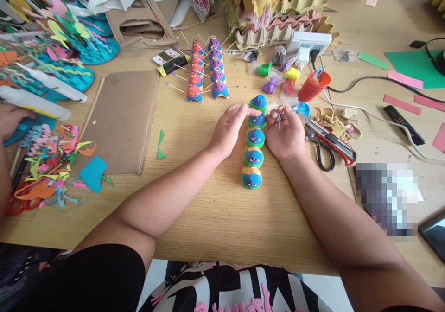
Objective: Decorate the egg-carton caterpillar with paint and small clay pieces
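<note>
A row of painted egg-carton bumps (255, 158), blue over green with small faces, lies lengthwise in front of me on the table. My left hand (227, 131) is at its left side, index finger stretched out and touching the second bump from the far end. Palm up on the right side, my right hand (288, 133) pinches a thin blue stick (279, 121), with a tiny yellow-orange bit near the fingertips. Farther off stand two more egg-carton rows, one red (195, 78) and one purple and blue (218, 74), with pins stuck in them.
Scissors (323, 152) and a red utility knife (342, 149) lie right of my right hand. Behind are an orange cup (314, 85), bagged clay (271, 85), a power strip (309, 42) and stacked egg trays (271, 6). Cardboard (121, 117), paper scraps (52, 163) and another person's hand (14, 119) are left.
</note>
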`<action>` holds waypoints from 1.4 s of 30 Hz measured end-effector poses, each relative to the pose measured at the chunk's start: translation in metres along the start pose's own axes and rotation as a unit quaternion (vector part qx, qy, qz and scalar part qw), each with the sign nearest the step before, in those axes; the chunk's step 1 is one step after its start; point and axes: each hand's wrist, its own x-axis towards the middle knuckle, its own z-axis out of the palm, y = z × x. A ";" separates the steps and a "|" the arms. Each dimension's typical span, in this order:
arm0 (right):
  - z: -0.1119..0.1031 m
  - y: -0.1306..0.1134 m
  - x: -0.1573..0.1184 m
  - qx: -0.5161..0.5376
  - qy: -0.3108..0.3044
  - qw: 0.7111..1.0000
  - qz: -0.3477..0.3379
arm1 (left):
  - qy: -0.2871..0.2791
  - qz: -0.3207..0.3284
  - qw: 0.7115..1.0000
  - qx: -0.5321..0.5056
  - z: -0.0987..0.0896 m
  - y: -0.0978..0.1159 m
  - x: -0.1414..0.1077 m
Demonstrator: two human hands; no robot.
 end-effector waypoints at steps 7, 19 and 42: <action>0.001 0.000 -0.001 0.019 -0.008 1.000 0.006 | 0.022 0.064 0.998 0.016 0.001 -0.004 0.000; 0.003 -0.001 -0.003 -0.024 0.005 1.000 0.004 | 0.021 0.027 0.999 -0.005 0.002 -0.008 0.001; 0.002 0.000 -0.002 -0.024 -0.003 1.000 -0.006 | 0.016 0.016 0.999 -0.025 0.003 -0.006 0.001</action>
